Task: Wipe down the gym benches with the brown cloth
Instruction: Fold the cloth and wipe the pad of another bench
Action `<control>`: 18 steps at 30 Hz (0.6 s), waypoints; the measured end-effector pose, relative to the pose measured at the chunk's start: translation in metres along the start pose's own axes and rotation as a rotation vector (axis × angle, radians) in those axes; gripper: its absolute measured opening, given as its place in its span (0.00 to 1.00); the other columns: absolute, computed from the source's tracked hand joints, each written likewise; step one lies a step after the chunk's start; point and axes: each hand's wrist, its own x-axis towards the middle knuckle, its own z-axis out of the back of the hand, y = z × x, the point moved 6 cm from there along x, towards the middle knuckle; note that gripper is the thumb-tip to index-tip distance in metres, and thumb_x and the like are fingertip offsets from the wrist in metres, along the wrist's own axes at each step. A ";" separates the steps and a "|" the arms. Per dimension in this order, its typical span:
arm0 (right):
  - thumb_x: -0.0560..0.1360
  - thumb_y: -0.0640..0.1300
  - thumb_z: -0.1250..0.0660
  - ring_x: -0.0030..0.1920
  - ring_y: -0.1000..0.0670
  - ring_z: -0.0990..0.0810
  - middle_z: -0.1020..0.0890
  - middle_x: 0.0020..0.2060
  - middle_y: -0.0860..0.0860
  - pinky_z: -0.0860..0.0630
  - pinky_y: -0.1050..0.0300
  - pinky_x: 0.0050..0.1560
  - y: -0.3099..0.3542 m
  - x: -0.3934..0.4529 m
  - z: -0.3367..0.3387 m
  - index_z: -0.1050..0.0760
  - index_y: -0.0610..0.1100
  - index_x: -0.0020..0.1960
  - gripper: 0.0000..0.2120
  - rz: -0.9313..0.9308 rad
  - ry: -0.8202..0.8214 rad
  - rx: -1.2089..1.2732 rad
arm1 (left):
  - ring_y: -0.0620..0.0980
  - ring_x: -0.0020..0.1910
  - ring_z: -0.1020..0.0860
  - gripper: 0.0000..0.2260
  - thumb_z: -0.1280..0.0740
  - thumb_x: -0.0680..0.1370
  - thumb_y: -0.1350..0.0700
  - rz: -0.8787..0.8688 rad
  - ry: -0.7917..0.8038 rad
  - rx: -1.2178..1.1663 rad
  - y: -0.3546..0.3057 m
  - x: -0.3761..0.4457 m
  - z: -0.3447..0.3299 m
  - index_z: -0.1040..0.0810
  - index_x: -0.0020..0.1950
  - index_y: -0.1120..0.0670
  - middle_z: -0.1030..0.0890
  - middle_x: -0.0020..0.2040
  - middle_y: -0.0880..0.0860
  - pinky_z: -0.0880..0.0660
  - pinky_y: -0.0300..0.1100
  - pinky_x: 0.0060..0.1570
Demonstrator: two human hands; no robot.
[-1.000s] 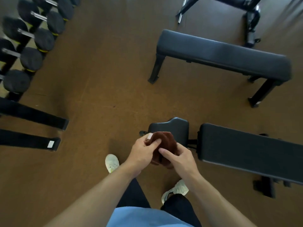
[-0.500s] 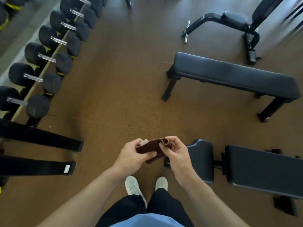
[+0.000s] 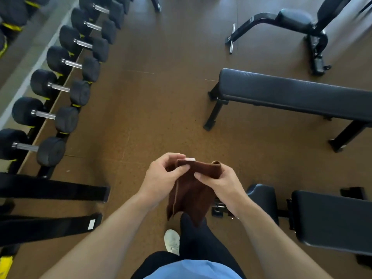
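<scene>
The brown cloth (image 3: 191, 190) hangs in front of me with a small white tag at its top edge. My left hand (image 3: 161, 178) pinches its upper left corner and my right hand (image 3: 219, 182) pinches its upper right edge, so the cloth droops down between them. A flat black bench (image 3: 298, 95) stands ahead on the right. A second black bench (image 3: 330, 220) with a separate seat pad (image 3: 261, 196) lies close at my lower right, just past my right hand.
A rack of black dumbbells (image 3: 60, 91) runs along the left side, with its black feet (image 3: 54, 190) reaching onto the brown floor. An adjustable black bench (image 3: 298, 19) stands at the far right. Open floor stretches down the middle.
The cloth was bunched in both hands; now it hangs unfolded between them. The view has shifted back and up, so the benches sit lower and further right.
</scene>
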 end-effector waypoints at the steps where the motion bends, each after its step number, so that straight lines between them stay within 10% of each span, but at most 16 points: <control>1: 0.76 0.49 0.22 0.50 0.52 0.13 0.12 0.46 0.52 0.20 0.56 0.51 0.003 0.012 0.007 0.17 0.48 0.53 0.09 0.004 -0.078 0.032 | 0.45 0.57 0.18 0.13 0.26 0.78 0.50 0.027 -0.070 0.012 0.002 0.015 0.002 0.20 0.62 0.45 0.16 0.56 0.45 0.19 0.46 0.57; 4: 0.76 0.48 0.23 0.50 0.52 0.13 0.12 0.45 0.52 0.20 0.57 0.49 0.021 0.049 0.029 0.18 0.48 0.53 0.09 0.005 -0.247 0.195 | 0.46 0.64 0.24 0.20 0.30 0.78 0.42 0.200 -0.170 0.005 0.009 0.060 -0.001 0.26 0.69 0.45 0.22 0.65 0.45 0.25 0.50 0.66; 12: 0.75 0.39 0.22 0.49 0.52 0.14 0.12 0.45 0.49 0.21 0.61 0.47 0.111 0.175 0.103 0.15 0.46 0.50 0.05 0.065 -0.017 0.074 | 0.49 0.79 0.38 0.59 0.14 0.56 0.41 0.236 0.299 0.080 -0.076 0.208 -0.070 0.45 0.80 0.36 0.36 0.79 0.40 0.39 0.59 0.77; 18: 0.78 0.46 0.24 0.54 0.49 0.14 0.12 0.49 0.49 0.18 0.54 0.52 0.180 0.250 0.177 0.16 0.48 0.55 0.07 0.006 0.066 -0.014 | 0.42 0.54 0.17 0.19 0.19 0.70 0.53 0.140 0.546 0.218 -0.165 0.310 -0.121 0.17 0.59 0.44 0.13 0.52 0.44 0.22 0.41 0.57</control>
